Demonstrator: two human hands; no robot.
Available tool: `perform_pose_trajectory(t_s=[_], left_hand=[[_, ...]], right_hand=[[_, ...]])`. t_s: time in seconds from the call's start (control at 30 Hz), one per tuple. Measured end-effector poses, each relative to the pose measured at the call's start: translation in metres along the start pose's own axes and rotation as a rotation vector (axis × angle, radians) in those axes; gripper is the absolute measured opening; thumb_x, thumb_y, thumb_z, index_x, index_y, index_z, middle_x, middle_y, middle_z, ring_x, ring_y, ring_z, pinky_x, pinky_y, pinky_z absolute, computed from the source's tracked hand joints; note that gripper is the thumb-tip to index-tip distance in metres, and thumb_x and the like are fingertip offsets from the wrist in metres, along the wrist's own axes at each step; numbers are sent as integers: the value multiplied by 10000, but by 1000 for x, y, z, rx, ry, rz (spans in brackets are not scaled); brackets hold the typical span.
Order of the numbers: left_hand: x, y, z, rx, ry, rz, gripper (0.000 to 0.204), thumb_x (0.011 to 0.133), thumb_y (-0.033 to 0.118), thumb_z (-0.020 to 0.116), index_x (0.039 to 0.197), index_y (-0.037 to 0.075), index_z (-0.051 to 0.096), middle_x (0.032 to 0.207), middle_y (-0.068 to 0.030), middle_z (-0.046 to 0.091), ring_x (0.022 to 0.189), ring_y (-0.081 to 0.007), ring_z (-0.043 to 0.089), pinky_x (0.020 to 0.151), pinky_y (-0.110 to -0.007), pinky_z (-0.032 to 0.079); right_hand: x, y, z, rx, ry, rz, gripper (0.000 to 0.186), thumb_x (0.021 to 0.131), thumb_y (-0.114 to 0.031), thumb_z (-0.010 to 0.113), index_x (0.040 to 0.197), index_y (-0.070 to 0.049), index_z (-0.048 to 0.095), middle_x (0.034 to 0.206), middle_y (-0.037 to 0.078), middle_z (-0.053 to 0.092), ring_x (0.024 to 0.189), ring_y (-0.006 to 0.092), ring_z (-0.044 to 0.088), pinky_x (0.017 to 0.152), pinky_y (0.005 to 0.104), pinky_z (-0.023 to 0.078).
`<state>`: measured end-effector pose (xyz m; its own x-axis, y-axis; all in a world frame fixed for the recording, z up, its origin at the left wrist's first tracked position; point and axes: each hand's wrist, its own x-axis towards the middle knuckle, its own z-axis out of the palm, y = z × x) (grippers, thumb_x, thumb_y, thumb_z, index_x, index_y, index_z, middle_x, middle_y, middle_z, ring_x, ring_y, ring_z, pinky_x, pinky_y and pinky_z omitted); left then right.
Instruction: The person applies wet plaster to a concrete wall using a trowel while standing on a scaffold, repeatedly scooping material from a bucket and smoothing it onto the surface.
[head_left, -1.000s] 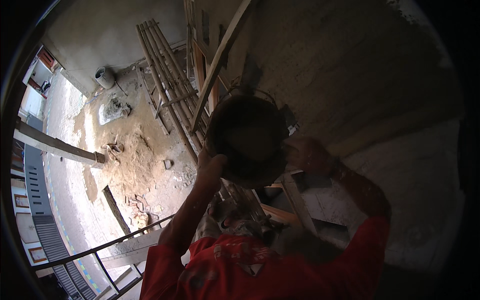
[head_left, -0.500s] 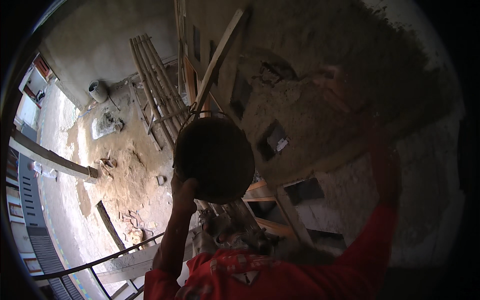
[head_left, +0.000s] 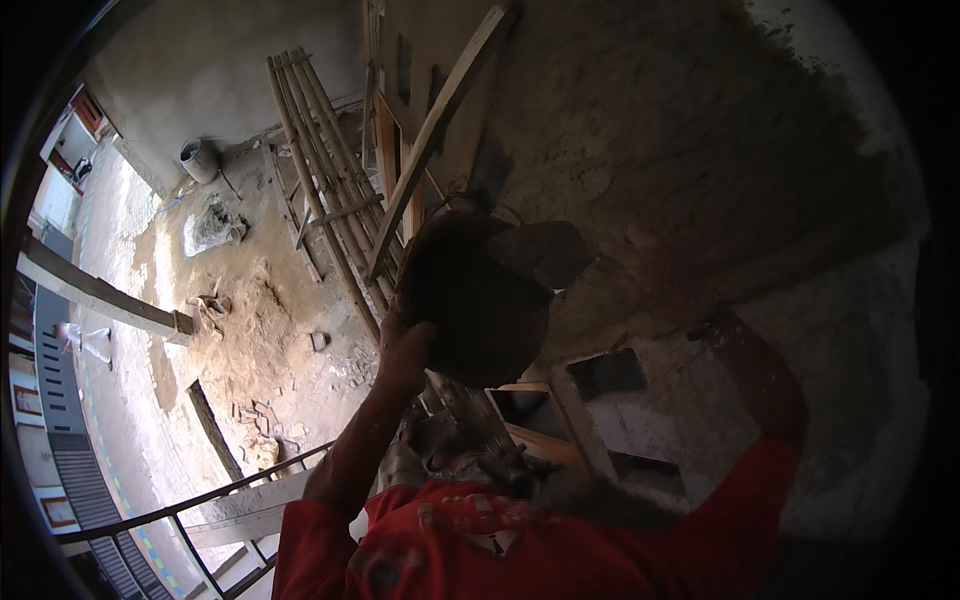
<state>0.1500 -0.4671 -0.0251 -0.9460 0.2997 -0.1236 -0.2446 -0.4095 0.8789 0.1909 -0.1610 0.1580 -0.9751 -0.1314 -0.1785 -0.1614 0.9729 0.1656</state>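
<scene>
My left hand (head_left: 408, 352) is closed on the near left rim of a dark round bucket (head_left: 470, 320), its thumb over the edge. The bucket's mouth faces me, and its inside is too dark to make out. A thin wire handle stands at its far side. The grey blade of a trowel (head_left: 545, 252) overlaps the bucket's upper right edge. My right hand (head_left: 665, 280), dim and slightly blurred, is closed round the trowel's handle end, right of the bucket and in front of the rough plastered wall (head_left: 640, 130).
A wooden beam (head_left: 440, 135) slants beyond the bucket, beside a rack of bamboo poles (head_left: 325, 170). Rectangular openings (head_left: 608, 376) pierce the wall. Down on the left lie a sand heap (head_left: 250, 320) and a grey bucket (head_left: 199, 160). A dark railing (head_left: 230, 490) runs at lower left; a person (head_left: 85, 340) is far off.
My right hand has come down from the wall with the trowel, whose blade now overlaps the bucket. My left hand has shifted the bucket to the right.
</scene>
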Motion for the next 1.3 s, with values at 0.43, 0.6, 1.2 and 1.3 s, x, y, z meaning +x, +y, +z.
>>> perform_pose_trajectory(t_s=[0.43, 0.6, 1.2, 1.3], left_hand=[[11, 18, 40, 107, -88, -73, 630, 720, -66, 499, 1345, -20, 437, 1148, -123, 603, 1038, -210, 587, 889, -306, 483], [19, 15, 25, 25, -61, -95, 613, 727, -63, 496, 1337, -13, 445, 1114, -112, 610, 982, -207, 607, 844, -309, 509], [9, 41, -23, -6, 70, 168, 603, 703, -39, 492, 1306, -40, 478, 1172, -132, 610, 1047, -219, 610, 891, -319, 504], [5, 41, -23, 31, 131, 96, 607, 679, -41, 477, 1286, -48, 487, 1151, -128, 616, 1034, -221, 613, 894, -323, 499]], right_hand=[[2, -36, 151, 363, 115, -476, 258, 844, -118, 554, 1089, -44, 586, 968, 123, 618, 834, 270, 640, 728, 369, 534], [-4, -25, 130, 616, 36, -335, 330, 845, -205, 630, 1132, -43, 623, 1156, 178, 600, 928, 295, 637, 773, 379, 525], [47, 17, -84, 837, 261, 15, 543, 824, -260, 715, 1239, 35, 528, 1070, 152, 609, 900, 192, 634, 767, 349, 533], [55, 56, -105, 892, 214, -18, 518, 844, -250, 700, 1237, 50, 542, 1064, 132, 608, 846, 163, 636, 713, 309, 536]])
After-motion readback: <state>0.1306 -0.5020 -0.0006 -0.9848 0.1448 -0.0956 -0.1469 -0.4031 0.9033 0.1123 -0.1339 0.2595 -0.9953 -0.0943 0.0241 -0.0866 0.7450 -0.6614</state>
